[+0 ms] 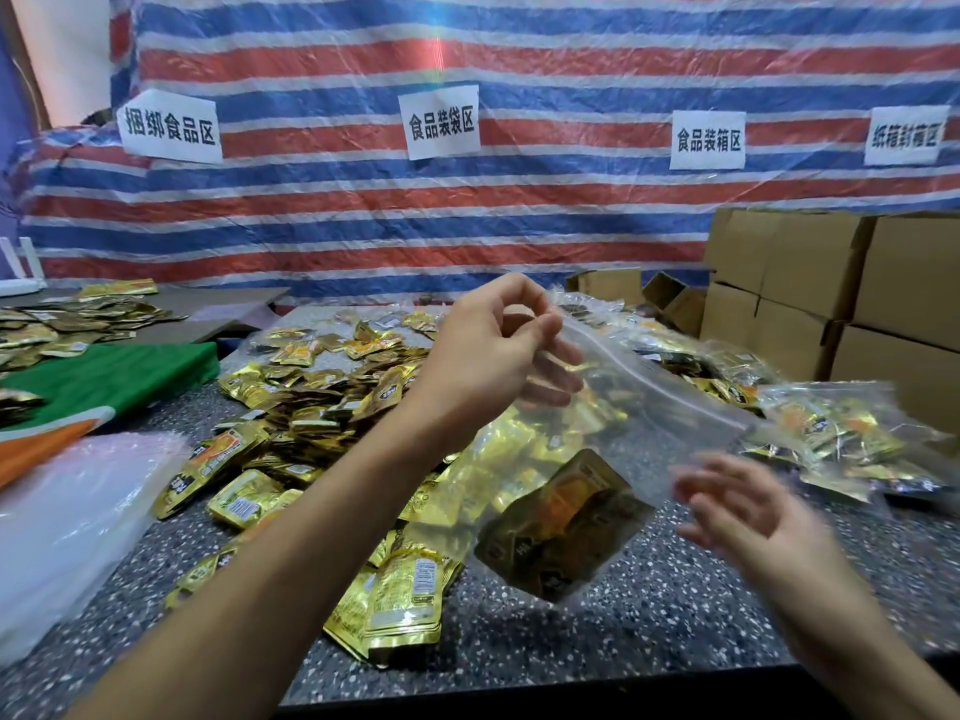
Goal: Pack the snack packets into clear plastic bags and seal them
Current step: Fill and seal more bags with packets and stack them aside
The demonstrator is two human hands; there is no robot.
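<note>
Hanging above the middle of the tabletop, the clear plastic bag has its zip mouth uppermost. The zip line slants from upper left down to the right, and the bag's long axis drops toward the near edge. One gold snack packet lies tilted in its bottom. The left grip pinches the mouth's left corner. The right grip, blurred, fingers loosely spread, holds nothing beside the bag's right side. Loose snack packets heap beneath the left arm. Filled bags lie by the right edge, with cardboard boxes at the far right corner.
</note>
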